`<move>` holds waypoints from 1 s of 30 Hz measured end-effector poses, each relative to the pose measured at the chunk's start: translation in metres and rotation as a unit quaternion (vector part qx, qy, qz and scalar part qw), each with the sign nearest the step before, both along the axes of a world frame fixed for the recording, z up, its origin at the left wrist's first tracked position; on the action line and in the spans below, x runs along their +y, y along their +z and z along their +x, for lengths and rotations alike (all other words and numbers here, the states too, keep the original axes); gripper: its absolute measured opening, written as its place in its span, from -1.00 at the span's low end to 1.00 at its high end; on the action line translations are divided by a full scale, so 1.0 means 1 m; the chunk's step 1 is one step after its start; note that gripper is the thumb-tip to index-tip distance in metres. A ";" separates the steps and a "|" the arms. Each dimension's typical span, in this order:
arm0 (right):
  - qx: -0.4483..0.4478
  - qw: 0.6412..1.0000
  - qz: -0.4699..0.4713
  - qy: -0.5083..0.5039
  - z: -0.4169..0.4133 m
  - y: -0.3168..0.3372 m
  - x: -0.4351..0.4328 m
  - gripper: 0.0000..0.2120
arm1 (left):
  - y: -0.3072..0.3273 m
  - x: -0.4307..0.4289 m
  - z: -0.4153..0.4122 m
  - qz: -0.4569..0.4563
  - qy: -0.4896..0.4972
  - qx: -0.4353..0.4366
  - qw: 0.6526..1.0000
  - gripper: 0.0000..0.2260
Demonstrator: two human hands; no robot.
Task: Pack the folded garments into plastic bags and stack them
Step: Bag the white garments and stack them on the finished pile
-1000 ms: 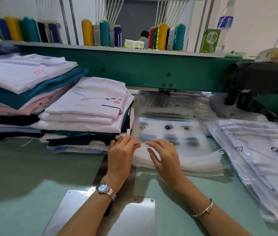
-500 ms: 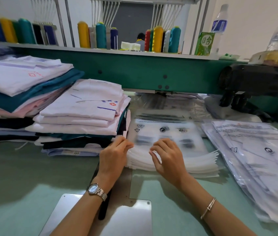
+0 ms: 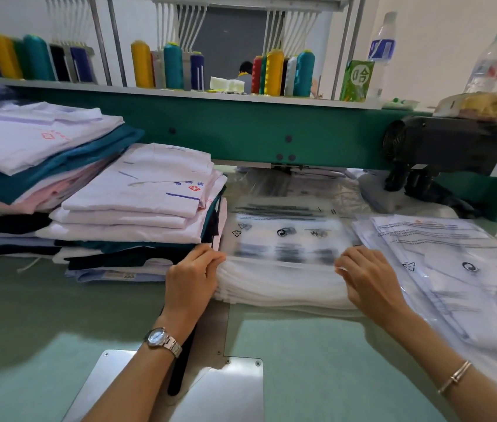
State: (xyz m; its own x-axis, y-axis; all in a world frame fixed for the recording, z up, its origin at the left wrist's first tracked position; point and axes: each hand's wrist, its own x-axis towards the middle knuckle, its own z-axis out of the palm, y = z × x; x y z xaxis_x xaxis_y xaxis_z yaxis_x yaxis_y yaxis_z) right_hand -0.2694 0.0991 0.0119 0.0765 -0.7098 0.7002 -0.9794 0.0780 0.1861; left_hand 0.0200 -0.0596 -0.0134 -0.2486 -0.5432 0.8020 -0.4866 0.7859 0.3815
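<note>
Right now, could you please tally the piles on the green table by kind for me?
Piles of folded garments: 2
Stack of empty clear plastic bags: 1
Pile of white garments packed in clear bags: 1
Total: 4

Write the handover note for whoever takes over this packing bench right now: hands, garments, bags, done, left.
Left hand and right hand: each pinches a near corner of the top clear printed plastic bag on the stack of such bags.
Folded white, teal and pink garments: two piles on the pale green table, left of the bags, unbagged.
Done: bagged garments lie stacked at the right.
Left: open the top bag, pack each garment, stack it.
</note>
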 end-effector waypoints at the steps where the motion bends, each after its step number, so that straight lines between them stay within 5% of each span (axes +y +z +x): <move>1: 0.001 1.000 0.004 -0.023 -0.004 0.000 0.003 -0.82 | 0.000 0.000 0.000 -0.001 0.008 0.001 1.000 -0.96; 11: 0.014 0.972 0.062 -0.225 -0.022 0.000 0.029 -0.75 | -0.002 -0.002 0.000 0.010 0.059 0.014 0.998 -0.89; 18: 0.013 0.908 0.177 -0.380 0.004 0.021 0.030 -0.74 | -0.003 -0.001 0.000 0.013 0.060 0.022 0.998 -0.91; 20: -0.027 0.931 0.149 -0.333 0.017 0.025 0.023 -0.72 | -0.004 -0.002 0.000 0.013 0.057 0.023 0.998 -0.91; 23: -0.163 0.977 0.071 -0.117 0.035 0.024 0.007 -0.78 | -0.006 -0.002 -0.002 0.007 0.060 0.030 0.998 -0.92; 27: -0.223 0.962 0.150 0.057 0.052 0.018 -0.024 -0.80 | -0.006 -0.002 -0.002 0.005 0.057 0.031 0.998 -0.92; 30: -0.304 0.918 0.226 0.114 0.053 0.013 -0.044 -0.74 | -0.005 0.000 -0.001 0.008 0.058 0.027 0.998 -0.92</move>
State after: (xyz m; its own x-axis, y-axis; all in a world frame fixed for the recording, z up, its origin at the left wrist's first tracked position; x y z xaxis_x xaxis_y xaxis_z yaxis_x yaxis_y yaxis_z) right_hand -0.2163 0.0555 0.0253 -0.0483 -0.9524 0.3011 -0.8939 -0.0932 -0.4385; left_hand 0.0186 -0.0594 -0.0187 -0.1393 -0.5793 0.8031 -0.5518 0.7189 0.4228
